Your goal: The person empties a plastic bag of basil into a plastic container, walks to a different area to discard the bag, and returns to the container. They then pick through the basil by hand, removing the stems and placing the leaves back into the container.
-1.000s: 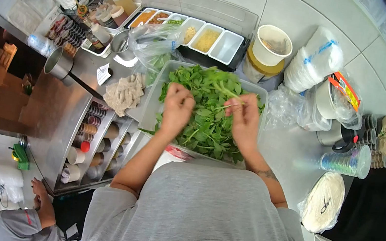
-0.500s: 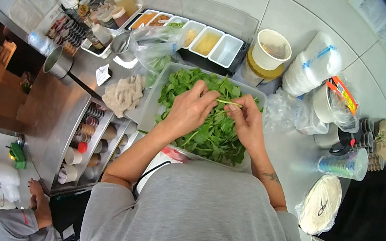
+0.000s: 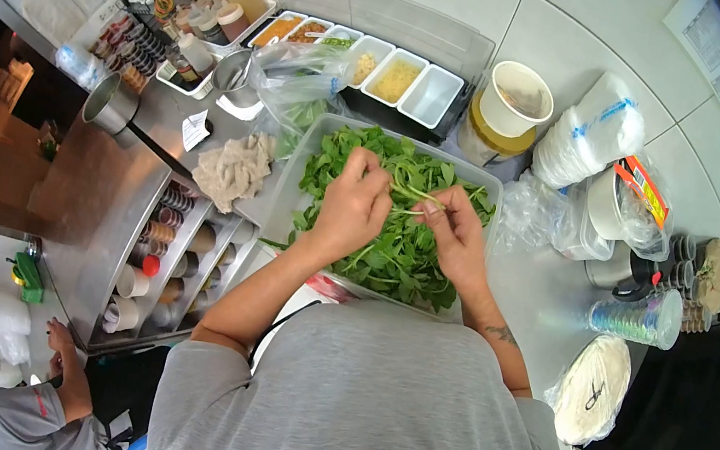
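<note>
Green leafy stems (image 3: 391,267) fill a clear plastic tub (image 3: 289,187) in front of me. My left hand (image 3: 354,205) is over the tub's middle, its fingers curled closed around the end of some thin stems. To its right, my right hand (image 3: 454,232) pinches pale green stems (image 3: 418,195) between thumb and forefinger. Those stems bridge the small gap between my hands, above the loose leaves. A plastic bag with greens (image 3: 300,95) leans at the tub's back left corner.
A topping rack with white trays (image 3: 429,96) stands behind the tub. Left are a crumpled cloth (image 3: 233,171) and a long-handled pot (image 3: 111,104). Right are stacked cups (image 3: 567,149) and a wrapped round package (image 3: 593,390). Another person (image 3: 40,405) is at lower left.
My left hand has shifted slightly left and down, opening a wider gap from my right hand. The stems between them look longer and more numerous. The other person's hand has moved slightly.
</note>
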Motion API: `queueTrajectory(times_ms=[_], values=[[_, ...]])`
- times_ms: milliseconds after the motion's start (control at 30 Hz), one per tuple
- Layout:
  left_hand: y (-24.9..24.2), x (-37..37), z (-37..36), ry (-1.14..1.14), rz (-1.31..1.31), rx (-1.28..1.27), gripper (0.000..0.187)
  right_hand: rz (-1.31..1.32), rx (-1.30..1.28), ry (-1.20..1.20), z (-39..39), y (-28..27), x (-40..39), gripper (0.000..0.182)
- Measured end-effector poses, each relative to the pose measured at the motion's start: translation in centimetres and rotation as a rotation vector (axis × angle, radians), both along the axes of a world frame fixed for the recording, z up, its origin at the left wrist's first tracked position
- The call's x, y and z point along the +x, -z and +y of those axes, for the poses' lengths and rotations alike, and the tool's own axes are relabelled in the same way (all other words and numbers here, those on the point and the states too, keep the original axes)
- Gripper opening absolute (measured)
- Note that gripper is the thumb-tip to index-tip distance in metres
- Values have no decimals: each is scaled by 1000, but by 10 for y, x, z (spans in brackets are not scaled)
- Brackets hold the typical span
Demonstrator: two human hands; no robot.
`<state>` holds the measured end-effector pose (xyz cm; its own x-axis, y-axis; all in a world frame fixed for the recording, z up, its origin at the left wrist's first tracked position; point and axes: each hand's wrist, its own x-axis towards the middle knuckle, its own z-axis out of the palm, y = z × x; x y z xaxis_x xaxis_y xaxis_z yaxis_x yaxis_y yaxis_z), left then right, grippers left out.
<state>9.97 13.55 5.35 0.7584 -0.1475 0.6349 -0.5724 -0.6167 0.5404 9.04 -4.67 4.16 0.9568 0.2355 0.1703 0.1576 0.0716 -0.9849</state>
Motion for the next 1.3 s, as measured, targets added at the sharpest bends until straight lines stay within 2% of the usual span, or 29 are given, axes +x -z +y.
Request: queueTrajectory(times_ms=[100,133,233,333,367,467,567,667,700,800,1033,1233,1300], values=[[8,12,22,-128,91,-227,4,76,82,49,-7,-1,0,14],[7,18,36,-173,139,-302,2,142,181,31,-12,1,4,14],[2,26,68,-68,299,-575,6,350,475,-61,-28,7,15,14],[-23,24,75,174,461,-854,11,437,750,-210,-29,11,20,13],[-36,18,69,128,585,-913,11,451,762,-217,-28,12,20,13],[-36,23,64,192,489,-692,11,468,769,-243,-25,13,21,14],[-62,17,38,227,585,-542,9,449,728,-255,-25,13,22,15],[-50,21,18,325,188,-127,9,441,705,-220,-25,11,23,15],[-45,18,12,305,131,-36,14,442,698,-213,-24,9,22,15],[-40,7,-6,187,167,121,15,447,675,-196,-23,9,22,15],[-26,11,-9,214,32,105,7,475,582,-175,-21,13,21,15],[-26,37,22,40,-50,-274,7,531,712,-203,-18,19,21,16],[-41,23,31,107,235,-305,5,551,717,-199,-21,20,19,17]])
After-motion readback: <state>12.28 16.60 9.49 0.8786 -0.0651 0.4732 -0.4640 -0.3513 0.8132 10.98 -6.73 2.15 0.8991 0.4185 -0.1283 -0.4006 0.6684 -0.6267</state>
